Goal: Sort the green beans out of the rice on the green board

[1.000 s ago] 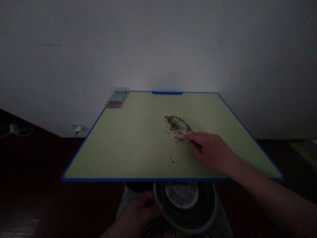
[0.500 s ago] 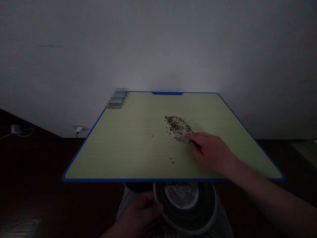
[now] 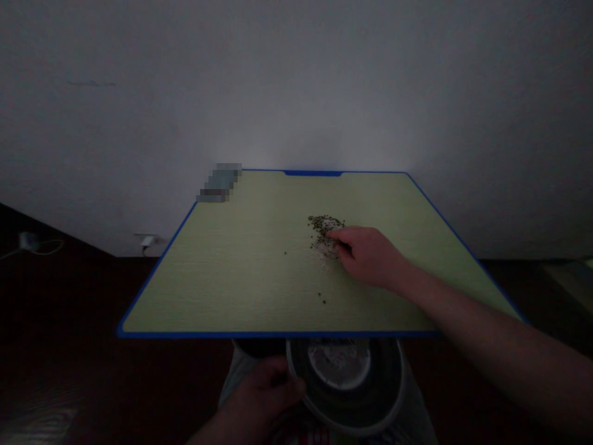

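Observation:
On the table lies a small pile of white rice-like grains mixed with dark green beans [image 3: 319, 224]. My right hand [image 3: 368, 253] is over the right side of the pile, thumb and fingertips pinched together among the grains; what they hold is too small to make out. Below the table's front edge my left hand [image 3: 266, 389] grips the left rim of a round metal bowl [image 3: 370, 405], its thumb on the rim. Some pale grains show on the bowl's bottom, and the table edge covers its far side.
The light-green folding table [image 3: 222, 278] has a blue edge and stands against the wall. A few stray beans [image 3: 321, 298] lie near its front. A blurred-out object [image 3: 220, 183] sits at the back left corner. Another dark bowl [image 3: 254, 348] shows partly beneath the table.
My right hand has moved left and slightly away from me, from the pile's lower right edge into its middle. My left hand and the bowl stay where they were.

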A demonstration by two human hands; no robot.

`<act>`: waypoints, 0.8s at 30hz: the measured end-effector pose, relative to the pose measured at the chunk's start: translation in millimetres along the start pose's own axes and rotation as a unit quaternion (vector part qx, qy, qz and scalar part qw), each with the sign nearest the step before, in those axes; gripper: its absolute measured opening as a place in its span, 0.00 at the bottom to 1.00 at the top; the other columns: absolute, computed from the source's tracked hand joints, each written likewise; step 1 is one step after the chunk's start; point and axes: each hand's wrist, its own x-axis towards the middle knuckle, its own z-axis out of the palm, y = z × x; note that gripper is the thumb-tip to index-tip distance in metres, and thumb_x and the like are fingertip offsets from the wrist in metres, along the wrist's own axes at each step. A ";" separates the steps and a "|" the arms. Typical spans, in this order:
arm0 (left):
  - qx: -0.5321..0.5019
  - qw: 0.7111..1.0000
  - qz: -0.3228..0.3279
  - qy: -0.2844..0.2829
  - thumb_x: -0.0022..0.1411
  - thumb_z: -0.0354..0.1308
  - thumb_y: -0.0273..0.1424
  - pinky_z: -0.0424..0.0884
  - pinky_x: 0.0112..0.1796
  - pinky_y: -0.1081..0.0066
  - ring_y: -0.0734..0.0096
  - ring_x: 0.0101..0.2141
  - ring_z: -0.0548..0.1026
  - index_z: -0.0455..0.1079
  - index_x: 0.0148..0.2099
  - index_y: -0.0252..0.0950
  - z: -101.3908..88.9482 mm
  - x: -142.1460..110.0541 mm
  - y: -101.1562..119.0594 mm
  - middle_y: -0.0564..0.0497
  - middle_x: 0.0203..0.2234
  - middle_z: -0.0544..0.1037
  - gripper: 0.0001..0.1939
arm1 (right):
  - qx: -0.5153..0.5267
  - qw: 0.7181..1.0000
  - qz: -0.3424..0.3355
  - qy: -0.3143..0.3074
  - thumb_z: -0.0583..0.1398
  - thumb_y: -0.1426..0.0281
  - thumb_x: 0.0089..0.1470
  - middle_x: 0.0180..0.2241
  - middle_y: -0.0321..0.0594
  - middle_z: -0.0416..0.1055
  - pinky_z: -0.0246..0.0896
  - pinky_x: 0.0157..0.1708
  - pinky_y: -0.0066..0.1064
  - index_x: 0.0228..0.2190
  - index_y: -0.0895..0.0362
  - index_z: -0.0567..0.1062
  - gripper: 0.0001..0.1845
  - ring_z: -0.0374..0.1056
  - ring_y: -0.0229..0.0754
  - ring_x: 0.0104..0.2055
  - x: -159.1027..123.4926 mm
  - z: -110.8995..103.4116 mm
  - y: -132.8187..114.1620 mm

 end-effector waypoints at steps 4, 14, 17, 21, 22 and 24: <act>-0.009 1.000 -0.001 -0.006 0.56 0.63 0.30 0.62 0.54 0.48 0.54 0.45 0.79 0.79 0.43 0.44 3.7 -0.6 3.3 0.49 0.37 0.85 0.11 | 0.013 0.999 -0.026 -0.023 0.53 0.76 0.55 0.44 0.46 0.77 0.65 0.46 0.37 0.45 0.60 0.77 0.19 0.73 0.47 0.44 11.5 0.0 -3.7; -0.009 1.000 0.000 0.015 0.56 0.63 0.29 0.64 0.54 0.51 0.55 0.45 0.79 0.78 0.43 0.42 -1.1 -1.3 -1.4 0.49 0.37 0.85 0.11 | 0.024 0.993 -0.092 -0.074 0.52 0.79 0.56 0.44 0.44 0.77 0.64 0.48 0.35 0.47 0.59 0.76 0.20 0.72 0.45 0.47 0.5 -10.9 -8.1; 0.006 1.000 -0.003 0.022 0.55 0.64 0.30 0.65 0.53 0.49 0.53 0.45 0.79 0.78 0.44 0.41 1.5 -1.5 0.5 0.48 0.37 0.85 0.12 | 0.030 0.990 -0.106 -0.083 0.52 0.79 0.55 0.44 0.43 0.77 0.64 0.47 0.36 0.46 0.58 0.76 0.20 0.72 0.44 0.46 -6.2 -11.9 -4.6; 0.000 1.000 0.003 -0.015 0.58 0.61 0.30 0.63 0.53 0.49 0.54 0.45 0.79 0.78 0.45 0.43 4.4 -0.7 3.1 0.48 0.38 0.85 0.12 | 0.040 0.993 -0.087 -0.064 0.53 0.79 0.55 0.43 0.41 0.78 0.65 0.46 0.35 0.45 0.56 0.76 0.19 0.73 0.43 0.45 -19.4 -12.2 3.5; 0.000 1.000 0.005 -0.024 0.59 0.60 0.30 0.63 0.54 0.49 0.55 0.44 0.79 0.78 0.45 0.43 4.2 -0.4 3.0 0.48 0.38 0.85 0.12 | 0.042 0.995 -0.077 -0.055 0.52 0.78 0.56 0.44 0.41 0.77 0.66 0.46 0.34 0.46 0.57 0.76 0.19 0.73 0.43 0.45 -23.3 -12.2 6.1; 0.000 1.000 0.004 -0.027 0.59 0.60 0.29 0.62 0.53 0.48 0.55 0.45 0.79 0.78 0.45 0.45 2.6 0.2 1.5 0.49 0.38 0.85 0.12 | 0.040 0.997 -0.061 -0.038 0.52 0.78 0.56 0.44 0.43 0.77 0.66 0.45 0.34 0.47 0.58 0.75 0.19 0.73 0.43 0.44 -30.6 -12.3 11.2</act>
